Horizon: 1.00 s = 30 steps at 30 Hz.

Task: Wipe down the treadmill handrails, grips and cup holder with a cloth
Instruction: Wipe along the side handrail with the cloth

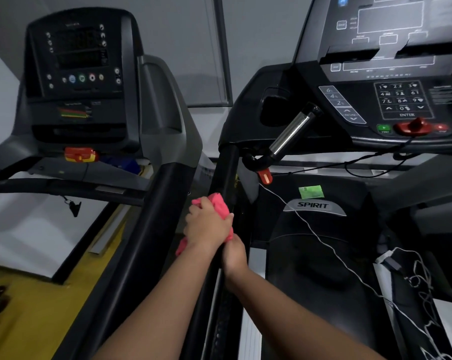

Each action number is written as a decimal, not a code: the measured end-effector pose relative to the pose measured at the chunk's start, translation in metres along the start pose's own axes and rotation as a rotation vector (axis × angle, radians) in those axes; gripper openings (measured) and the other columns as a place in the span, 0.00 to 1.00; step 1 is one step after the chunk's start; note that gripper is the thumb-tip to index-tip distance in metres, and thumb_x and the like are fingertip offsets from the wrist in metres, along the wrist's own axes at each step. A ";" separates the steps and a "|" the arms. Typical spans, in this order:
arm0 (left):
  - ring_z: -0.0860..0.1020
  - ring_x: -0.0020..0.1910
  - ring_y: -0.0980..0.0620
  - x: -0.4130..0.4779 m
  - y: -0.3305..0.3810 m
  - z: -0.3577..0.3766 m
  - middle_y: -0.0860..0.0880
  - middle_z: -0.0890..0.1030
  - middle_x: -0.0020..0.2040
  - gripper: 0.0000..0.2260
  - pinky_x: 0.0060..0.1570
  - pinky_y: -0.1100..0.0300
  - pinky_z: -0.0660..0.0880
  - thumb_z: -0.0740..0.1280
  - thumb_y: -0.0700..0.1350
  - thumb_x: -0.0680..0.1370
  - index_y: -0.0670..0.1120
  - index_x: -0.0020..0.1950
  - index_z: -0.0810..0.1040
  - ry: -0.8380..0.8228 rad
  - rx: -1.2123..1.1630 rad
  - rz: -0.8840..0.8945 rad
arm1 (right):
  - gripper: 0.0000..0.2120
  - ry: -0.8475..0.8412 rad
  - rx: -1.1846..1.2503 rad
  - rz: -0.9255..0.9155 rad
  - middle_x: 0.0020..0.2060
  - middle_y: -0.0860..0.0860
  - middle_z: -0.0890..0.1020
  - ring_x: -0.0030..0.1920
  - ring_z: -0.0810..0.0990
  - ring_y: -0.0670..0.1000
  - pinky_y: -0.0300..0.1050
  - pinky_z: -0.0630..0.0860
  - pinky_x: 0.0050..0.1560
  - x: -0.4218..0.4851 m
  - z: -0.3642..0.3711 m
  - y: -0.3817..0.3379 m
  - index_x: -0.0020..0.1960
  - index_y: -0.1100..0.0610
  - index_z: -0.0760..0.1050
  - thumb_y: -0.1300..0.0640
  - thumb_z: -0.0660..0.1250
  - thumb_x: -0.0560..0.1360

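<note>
A pink-red cloth (pixel 219 201) is wrapped over the black left handrail (pixel 226 175) of the right-hand treadmill. My left hand (pixel 206 226) grips the cloth against the rail, with a tail of cloth hanging below my wrist. Just below it, my right hand (pixel 234 255) holds the same rail, fingers curled round it. Higher up, a chrome pulse grip (pixel 292 133) angles up toward the console. A dark cup holder recess (pixel 273 107) sits to the left of the console (pixel 401 100).
A second treadmill (pixel 79 74) stands close on the left; its black handrail (pixel 154 216) runs parallel with a narrow gap. A red safety clip (pixel 266 177) and white cord (pixel 323 240) hang over the belt. Tangled cables (pixel 422 281) lie at right.
</note>
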<state>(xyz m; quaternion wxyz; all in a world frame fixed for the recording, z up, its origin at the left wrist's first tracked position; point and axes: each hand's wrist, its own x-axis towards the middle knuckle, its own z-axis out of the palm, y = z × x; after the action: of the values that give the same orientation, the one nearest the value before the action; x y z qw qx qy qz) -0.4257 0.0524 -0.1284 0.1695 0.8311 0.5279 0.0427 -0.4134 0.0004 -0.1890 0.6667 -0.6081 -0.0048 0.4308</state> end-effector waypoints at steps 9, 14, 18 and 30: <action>0.75 0.58 0.43 0.058 0.029 -0.003 0.43 0.74 0.58 0.28 0.49 0.54 0.71 0.70 0.53 0.72 0.40 0.64 0.65 -0.074 -0.152 -0.106 | 0.23 -0.101 -0.208 0.031 0.60 0.54 0.77 0.61 0.75 0.53 0.46 0.70 0.63 0.000 0.005 -0.013 0.66 0.60 0.70 0.47 0.46 0.82; 0.80 0.37 0.53 0.086 0.023 -0.008 0.49 0.82 0.37 0.19 0.49 0.58 0.78 0.72 0.52 0.69 0.43 0.55 0.78 -0.318 -0.485 -0.077 | 0.27 -0.021 -0.168 0.072 0.71 0.56 0.66 0.71 0.65 0.56 0.48 0.60 0.70 -0.005 0.017 -0.022 0.76 0.57 0.55 0.44 0.45 0.82; 0.81 0.41 0.54 0.091 0.007 -0.011 0.51 0.84 0.38 0.19 0.52 0.57 0.76 0.72 0.63 0.67 0.50 0.46 0.83 -0.420 -0.643 -0.117 | 0.27 0.114 -0.186 0.022 0.68 0.57 0.71 0.67 0.70 0.57 0.48 0.64 0.66 -0.008 0.027 -0.022 0.74 0.56 0.60 0.42 0.46 0.81; 0.78 0.43 0.47 0.058 0.031 0.005 0.42 0.72 0.58 0.26 0.43 0.55 0.75 0.71 0.44 0.71 0.41 0.64 0.65 -0.053 -0.113 -0.077 | 0.20 0.092 -0.188 0.072 0.51 0.53 0.81 0.51 0.79 0.57 0.48 0.74 0.52 -0.003 0.025 -0.017 0.66 0.54 0.68 0.44 0.53 0.80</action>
<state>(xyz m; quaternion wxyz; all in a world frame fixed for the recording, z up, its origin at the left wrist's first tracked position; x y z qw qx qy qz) -0.3726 0.0906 -0.1290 0.2316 0.8001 0.5517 0.0438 -0.4186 0.0212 -0.1671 0.5904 -0.6868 0.0074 0.4238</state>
